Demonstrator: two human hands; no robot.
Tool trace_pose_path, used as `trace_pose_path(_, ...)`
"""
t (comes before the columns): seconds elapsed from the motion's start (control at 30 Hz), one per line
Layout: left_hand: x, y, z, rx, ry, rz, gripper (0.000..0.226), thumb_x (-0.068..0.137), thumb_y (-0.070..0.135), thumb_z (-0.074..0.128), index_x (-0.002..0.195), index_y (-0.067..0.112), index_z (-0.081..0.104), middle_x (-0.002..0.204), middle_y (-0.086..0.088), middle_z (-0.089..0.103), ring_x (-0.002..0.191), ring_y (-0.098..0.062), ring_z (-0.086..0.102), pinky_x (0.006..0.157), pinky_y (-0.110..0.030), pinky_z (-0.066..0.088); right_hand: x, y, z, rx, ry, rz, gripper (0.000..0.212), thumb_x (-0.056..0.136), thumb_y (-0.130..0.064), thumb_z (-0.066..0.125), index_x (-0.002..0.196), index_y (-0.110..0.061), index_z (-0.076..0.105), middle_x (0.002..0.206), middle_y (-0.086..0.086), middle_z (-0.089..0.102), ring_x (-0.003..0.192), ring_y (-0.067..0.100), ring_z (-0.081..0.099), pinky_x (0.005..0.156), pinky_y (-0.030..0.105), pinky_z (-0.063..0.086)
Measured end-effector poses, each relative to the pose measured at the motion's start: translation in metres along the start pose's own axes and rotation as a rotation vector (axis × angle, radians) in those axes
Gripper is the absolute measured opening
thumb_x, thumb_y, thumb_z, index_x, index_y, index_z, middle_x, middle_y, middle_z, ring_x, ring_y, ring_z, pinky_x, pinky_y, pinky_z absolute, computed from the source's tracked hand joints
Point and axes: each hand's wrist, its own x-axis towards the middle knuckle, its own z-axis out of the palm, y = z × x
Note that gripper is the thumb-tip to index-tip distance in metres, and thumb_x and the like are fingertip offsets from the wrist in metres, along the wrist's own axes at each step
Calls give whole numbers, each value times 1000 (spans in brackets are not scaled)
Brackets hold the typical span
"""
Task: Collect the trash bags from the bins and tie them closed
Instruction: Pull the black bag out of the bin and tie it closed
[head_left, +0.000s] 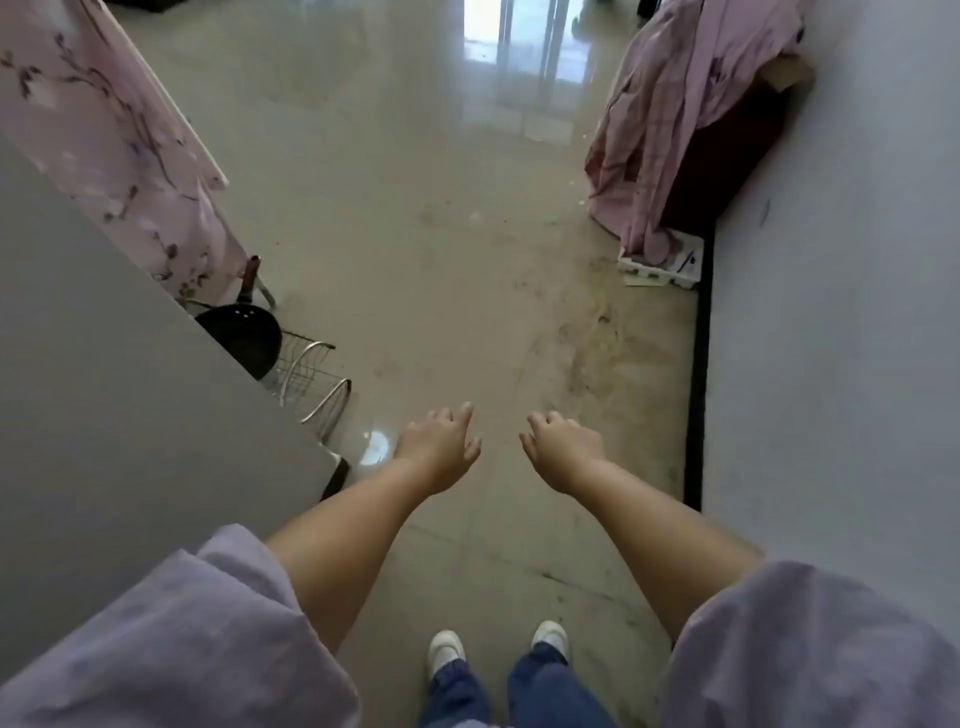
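No trash bag or bin shows in the head view. My left hand (439, 449) and my right hand (563, 449) are both stretched out in front of me above the floor, side by side and a little apart. Their fingers hang loosely curled and neither hand holds anything. My purple sleeves fill the bottom corners, and my white shoes stand on the floor below.
A grey wall (104, 389) juts in at the left, with a black pan (244, 332) and a wire rack (306, 374) at its corner. Pink floral cloth (104, 145) hangs behind. At the right, a white wall (841, 312), pink-draped furniture (675, 130) and a white tray (662, 265). Dirty tiled floor (441, 234) runs ahead.
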Motion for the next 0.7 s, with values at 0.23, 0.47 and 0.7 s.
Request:
trace_pose_path(0.23,29,0,8,-2,-106,4,40,95,41,34,121,14,48,125,-12,58,112,-33,55,89,-40,44,24,17,6,-35,-76,0,38,101,-36,26,112,-9,50,117,15,61,105,33,60,72,33,38)
trace_pose_path(0.47,113,29,-19,-37,-114,-10,41,96,41,34,124,13,46,127,-12,57,113,-33,55,87,-40,45,100,65,-31,-76,-80,-11,37,101,-35,25,112,-11,51,114,10,63,98,29,61,68,31,38)
trace_pose_path(0.7,228,62,-84,-171,-60,-118,44,97,42,33,127,12,45,128,-12,55,117,-31,51,87,-39,43,208,125,-115,-170,-95,-122,34,101,-30,23,115,-11,48,115,9,59,104,29,60,67,31,37)
